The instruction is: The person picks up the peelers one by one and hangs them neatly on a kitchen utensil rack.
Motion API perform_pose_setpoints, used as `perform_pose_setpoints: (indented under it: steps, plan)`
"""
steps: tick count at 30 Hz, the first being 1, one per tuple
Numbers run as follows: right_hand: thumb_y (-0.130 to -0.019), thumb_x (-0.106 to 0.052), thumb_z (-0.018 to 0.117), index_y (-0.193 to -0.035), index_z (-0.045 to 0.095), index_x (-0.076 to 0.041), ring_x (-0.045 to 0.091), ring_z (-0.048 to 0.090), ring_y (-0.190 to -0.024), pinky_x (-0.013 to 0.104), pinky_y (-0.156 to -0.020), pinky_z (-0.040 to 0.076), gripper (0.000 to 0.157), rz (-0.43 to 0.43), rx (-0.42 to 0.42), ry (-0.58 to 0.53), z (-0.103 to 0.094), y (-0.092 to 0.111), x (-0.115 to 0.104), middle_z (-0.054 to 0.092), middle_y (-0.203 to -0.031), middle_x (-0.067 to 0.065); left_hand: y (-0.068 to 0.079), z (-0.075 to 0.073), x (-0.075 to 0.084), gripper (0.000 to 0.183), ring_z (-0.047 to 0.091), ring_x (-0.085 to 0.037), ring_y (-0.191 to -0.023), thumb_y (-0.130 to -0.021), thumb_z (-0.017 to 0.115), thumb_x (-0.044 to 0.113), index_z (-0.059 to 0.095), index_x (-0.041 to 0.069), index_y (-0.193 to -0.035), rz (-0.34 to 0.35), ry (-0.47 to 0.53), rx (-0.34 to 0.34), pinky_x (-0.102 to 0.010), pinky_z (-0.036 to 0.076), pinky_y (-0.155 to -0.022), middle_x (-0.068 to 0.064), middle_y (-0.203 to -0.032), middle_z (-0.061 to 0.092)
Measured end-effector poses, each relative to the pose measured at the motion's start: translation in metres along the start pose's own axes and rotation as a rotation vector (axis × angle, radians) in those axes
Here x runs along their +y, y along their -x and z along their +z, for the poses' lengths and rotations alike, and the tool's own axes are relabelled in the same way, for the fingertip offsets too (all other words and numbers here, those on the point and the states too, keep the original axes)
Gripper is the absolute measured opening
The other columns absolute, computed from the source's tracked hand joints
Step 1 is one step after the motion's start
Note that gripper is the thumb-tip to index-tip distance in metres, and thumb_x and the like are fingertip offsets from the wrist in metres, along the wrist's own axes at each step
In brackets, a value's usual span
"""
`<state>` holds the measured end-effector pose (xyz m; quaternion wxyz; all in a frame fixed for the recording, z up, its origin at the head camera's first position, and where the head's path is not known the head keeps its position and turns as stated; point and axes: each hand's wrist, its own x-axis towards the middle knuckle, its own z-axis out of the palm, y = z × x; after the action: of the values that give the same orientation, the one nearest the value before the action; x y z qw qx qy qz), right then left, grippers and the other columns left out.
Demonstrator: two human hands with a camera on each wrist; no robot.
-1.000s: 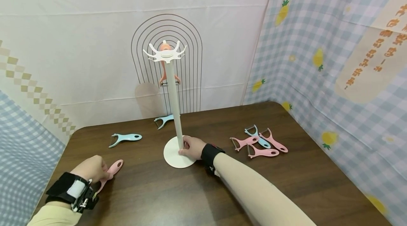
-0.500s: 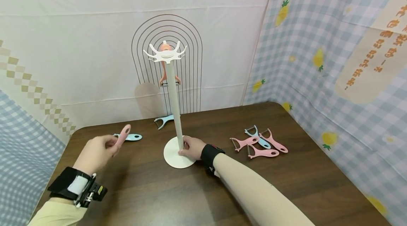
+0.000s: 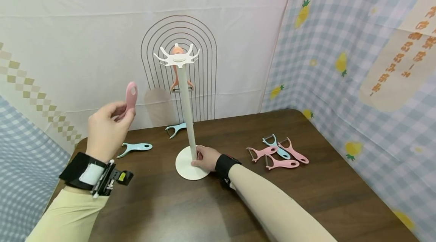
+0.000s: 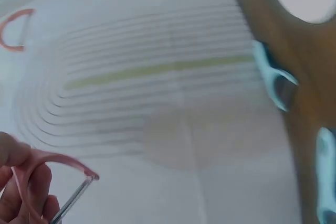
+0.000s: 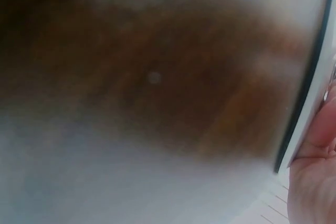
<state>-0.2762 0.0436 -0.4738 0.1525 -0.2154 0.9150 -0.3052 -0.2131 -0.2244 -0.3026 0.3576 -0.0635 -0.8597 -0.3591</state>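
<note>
My left hand (image 3: 109, 128) pinches a pink peeler (image 3: 131, 96) in the air left of the white stand, its holed handle end pointing up. In the left wrist view the peeler's forked head and metal blade (image 4: 73, 199) show below the fingers. My right hand (image 3: 207, 158) grips the foot of the stand's pole (image 3: 187, 113), just over the round white base (image 3: 185, 166). Atop the pole is a ring of upturned hooks (image 3: 178, 58); an orange peeler (image 3: 175, 77) hangs from a hook at the back, partly hidden by the pole.
Two blue peelers lie on the brown table (image 3: 163, 204): one at the left (image 3: 136, 147), another blue peeler (image 3: 176, 129) behind the pole. At the right, a blue peeler (image 3: 282, 153) and several pink peelers (image 3: 282, 163) lie in a cluster. A white cloth backdrop (image 3: 85, 64) stands close behind.
My left hand has picked the pink peeler up from the table's left front and raised it, turning its handle upright. The right hand has stayed on the stand.
</note>
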Motion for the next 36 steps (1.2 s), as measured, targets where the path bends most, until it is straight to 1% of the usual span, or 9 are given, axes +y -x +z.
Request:
perform_pose_setpoints:
  steps: [2, 5, 10, 15, 22, 26, 30, 36]
  plan:
    - [-0.09, -0.029, 0.07, -0.104, 0.055, -0.013, 0.012, 0.046, -0.066, 0.025, -0.061, 0.035, 0.026, -0.002, 0.003, -0.002, -0.001, 0.0, 0.001, 0.048, -0.073, -0.002, -0.009, 0.004, 0.012, 0.021, 0.056, 0.01, -0.081, -0.089, 0.067, 0.018, 0.072, 0.001, -0.101, 0.005, 0.028, 0.046, -0.005, 0.044, -0.071, -0.011, -0.097, 0.071]
    - [-0.09, -0.029, 0.071, -0.103, 0.055, -0.013, 0.012, 0.046, -0.065, 0.024, -0.061, 0.035, 0.025, -0.012, -0.001, -0.004, 0.0, -0.002, 0.004, 0.048, -0.073, -0.002, -0.021, 0.009, 0.029, 0.022, 0.059, 0.003, -0.082, -0.089, 0.067, 0.018, 0.072, 0.0, -0.101, 0.003, 0.073, 0.086, -0.008, 0.046, -0.072, -0.009, -0.098, 0.07]
    - [-0.089, -0.03, 0.072, -0.1, 0.055, -0.015, 0.011, 0.046, -0.064, 0.024, -0.06, 0.036, 0.025, -0.031, -0.004, -0.005, 0.003, -0.008, 0.01, 0.049, -0.073, -0.002, -0.037, 0.015, 0.051, 0.021, 0.061, 0.001, -0.082, -0.089, 0.066, 0.017, 0.071, -0.001, -0.098, 0.015, 0.14, 0.111, -0.012, 0.048, -0.074, -0.006, -0.093, 0.07]
    - [-0.088, -0.03, 0.073, -0.098, 0.055, -0.014, 0.012, 0.047, -0.064, 0.025, -0.06, 0.036, 0.026, -0.047, -0.006, -0.012, 0.002, -0.009, 0.012, 0.05, -0.072, -0.001, -0.049, 0.019, 0.066, 0.02, 0.06, 0.001, -0.08, -0.089, 0.066, 0.017, 0.071, -0.001, -0.097, 0.054, 0.155, 0.122, -0.014, 0.049, -0.074, -0.004, -0.091, 0.069]
    - [-0.089, -0.029, 0.072, -0.098, 0.055, -0.014, 0.012, 0.047, -0.065, 0.024, -0.06, 0.036, 0.025, -0.03, -0.018, -0.013, -0.001, -0.006, 0.006, 0.049, -0.073, -0.002, -0.056, 0.022, 0.077, 0.02, 0.06, -0.001, -0.08, -0.089, 0.065, 0.016, 0.071, -0.002, -0.098, 0.078, 0.149, 0.116, -0.013, 0.048, -0.073, -0.006, -0.093, 0.069]
    - [-0.089, -0.03, 0.071, -0.098, 0.055, -0.014, 0.011, 0.046, -0.065, 0.024, -0.061, 0.036, 0.025, -0.017, -0.021, -0.003, -0.003, -0.004, 0.004, 0.049, -0.073, -0.002, -0.059, 0.025, 0.082, 0.02, 0.061, -0.001, -0.08, -0.09, 0.064, 0.014, 0.071, -0.002, -0.098, 0.084, 0.166, 0.114, -0.015, 0.049, -0.073, -0.006, -0.093, 0.069]
    - [-0.089, -0.03, 0.071, -0.097, 0.054, -0.015, 0.011, 0.045, -0.064, 0.024, -0.061, 0.035, 0.024, -0.013, -0.018, -0.005, -0.003, -0.004, 0.004, 0.049, -0.072, -0.002, -0.06, 0.028, 0.085, 0.02, 0.061, -0.003, -0.08, -0.09, 0.064, 0.014, 0.071, -0.003, -0.098, 0.101, 0.161, 0.117, -0.015, 0.049, -0.073, -0.007, -0.094, 0.069]
    - [-0.09, -0.031, 0.071, -0.097, 0.054, -0.015, 0.011, 0.046, -0.064, 0.023, -0.06, 0.035, 0.023, -0.016, -0.026, -0.01, -0.002, -0.004, 0.005, 0.048, -0.071, -0.003, -0.061, 0.03, 0.087, 0.02, 0.061, -0.005, -0.08, -0.09, 0.063, 0.014, 0.071, -0.002, -0.099, 0.122, 0.131, 0.122, -0.012, 0.047, -0.071, -0.007, -0.094, 0.068]
